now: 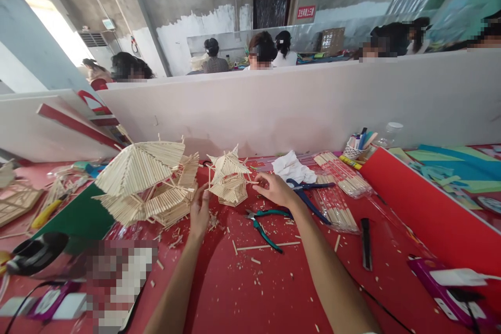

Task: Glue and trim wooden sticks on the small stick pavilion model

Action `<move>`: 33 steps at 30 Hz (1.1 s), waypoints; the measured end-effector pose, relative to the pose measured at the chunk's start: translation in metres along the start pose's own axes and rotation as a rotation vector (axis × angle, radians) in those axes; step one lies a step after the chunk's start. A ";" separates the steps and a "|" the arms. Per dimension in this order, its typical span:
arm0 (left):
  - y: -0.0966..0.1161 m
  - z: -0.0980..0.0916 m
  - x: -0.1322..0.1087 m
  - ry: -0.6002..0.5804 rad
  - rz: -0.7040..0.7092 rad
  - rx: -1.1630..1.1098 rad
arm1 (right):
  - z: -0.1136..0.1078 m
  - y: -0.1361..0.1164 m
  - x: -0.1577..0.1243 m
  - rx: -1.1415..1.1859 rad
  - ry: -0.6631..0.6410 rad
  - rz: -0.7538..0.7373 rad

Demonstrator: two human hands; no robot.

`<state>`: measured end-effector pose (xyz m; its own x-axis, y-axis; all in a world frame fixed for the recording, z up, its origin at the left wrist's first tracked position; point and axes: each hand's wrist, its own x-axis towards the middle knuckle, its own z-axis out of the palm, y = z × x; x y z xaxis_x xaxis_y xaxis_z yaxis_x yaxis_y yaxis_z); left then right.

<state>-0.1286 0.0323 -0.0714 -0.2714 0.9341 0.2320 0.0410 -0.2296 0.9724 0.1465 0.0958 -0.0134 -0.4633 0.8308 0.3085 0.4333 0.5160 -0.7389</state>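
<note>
A small pavilion model (pixel 230 188) made of thin wooden sticks stands on the red table between my hands. My left hand (pixel 200 212) is at its left side, fingertips on a projecting stick. On the opposite side, my right hand (pixel 274 188) has its fingers curled at the end of another projecting stick. To the left of my left hand stands a larger stick pavilion (pixel 144 180) with a layered roof. Green-handled cutting pliers (pixel 262 223) lie spread just in front of my right hand, and blue-handled pliers (pixel 311 201) lie beyond my right forearm.
Stick scraps litter the red table (pixel 250 297). Bagged sticks (pixel 340 172), crumpled tissue (pixel 293 168) and a pen cup (pixel 357 146) sit behind. A red board (pixel 438 203) bounds the right; a black-handled tool (pixel 366 244) lies near it. A white partition (pixel 274 109) stands ahead, people beyond.
</note>
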 end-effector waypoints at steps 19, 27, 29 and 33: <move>-0.028 0.016 0.040 -0.001 -0.171 -0.192 | 0.000 -0.014 -0.004 -0.008 -0.090 -0.083; -0.023 0.034 0.066 -0.131 -0.117 -0.213 | 0.003 -0.009 -0.001 0.033 -0.129 -0.057; -0.021 0.036 0.064 -0.144 -0.115 -0.206 | 0.002 -0.009 -0.001 0.037 -0.132 -0.038; -0.013 0.019 0.047 -0.138 -0.122 -0.161 | 0.001 -0.010 -0.001 0.051 -0.136 -0.039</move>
<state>-0.1235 0.0847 -0.0722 -0.1302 0.9836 0.1251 -0.1412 -0.1433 0.9796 0.1421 0.0894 -0.0073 -0.5807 0.7728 0.2561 0.3748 0.5331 -0.7585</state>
